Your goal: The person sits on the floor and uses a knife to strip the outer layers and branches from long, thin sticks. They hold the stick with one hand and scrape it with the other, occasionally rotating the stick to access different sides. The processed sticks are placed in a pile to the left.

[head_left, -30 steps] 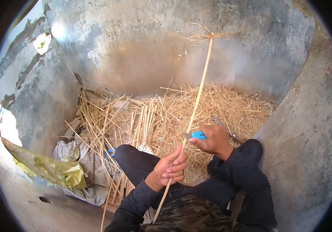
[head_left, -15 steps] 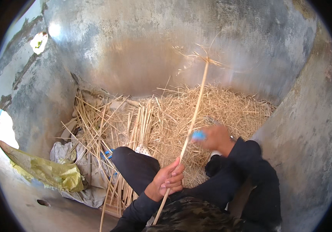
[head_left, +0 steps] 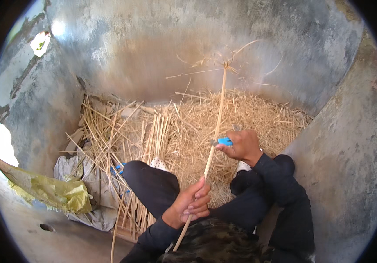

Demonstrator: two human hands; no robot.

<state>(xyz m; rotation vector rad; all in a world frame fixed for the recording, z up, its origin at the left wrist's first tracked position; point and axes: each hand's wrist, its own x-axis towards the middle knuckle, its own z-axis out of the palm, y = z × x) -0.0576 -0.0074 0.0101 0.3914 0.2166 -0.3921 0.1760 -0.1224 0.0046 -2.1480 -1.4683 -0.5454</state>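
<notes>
A long pale stick (head_left: pixel 220 105) slants up from my lap toward the far wall, with thin curled shavings (head_left: pixel 226 65) fanned around its upper end. Low on that stick, my left hand (head_left: pixel 191 204) is closed with the fingers wrapped round it. Farther up, my right hand (head_left: pixel 246 145) grips a small blue-handled knife (head_left: pixel 225 141), its grey metal end against the stick. Most of the knife's handle is hidden inside the fist. My dark-clad knees lie bent on either side of the stick.
Loose straw-like shavings (head_left: pixel 258 114) heap up along the far wall (head_left: pixel 162 57). Several pale sticks (head_left: pixel 157 131) lie left of the middle, others crossing farther left. A yellow sheet (head_left: pixel 72 197) and a grey cloth (head_left: pixel 103 219) rest at the left. Concrete walls stand close on both sides.
My right hand has shifted slightly up, and the knife's metal end now shows clearly on the stick. The stick's top leans a little farther left and its shavings have swung. My left hand keeps its hold.
</notes>
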